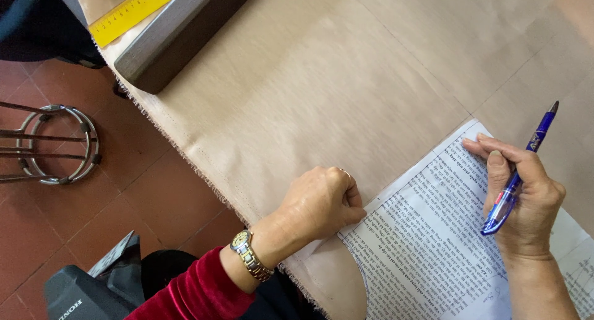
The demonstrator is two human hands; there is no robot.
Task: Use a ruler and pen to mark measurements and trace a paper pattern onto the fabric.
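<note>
A newspaper pattern piece (433, 233) with a curved cut edge lies on beige fabric (309, 78) spread over the table. My left hand (318, 202), with a wristwatch and a red velvet sleeve, has its fingers curled and presses on the paper's left edge. My right hand (523, 199) holds a blue pen (520, 171) with its tip pointing away from the paper, while its fingertips press down near the paper's upper corner.
A yellow ruler (133, 10) and a long grey metal bar (179, 29) lie on the fabric at the upper left. The fabric's frayed edge hangs over the table side. On the red tile floor stand a metal ring stand (59, 143) and a dark machine (80, 292).
</note>
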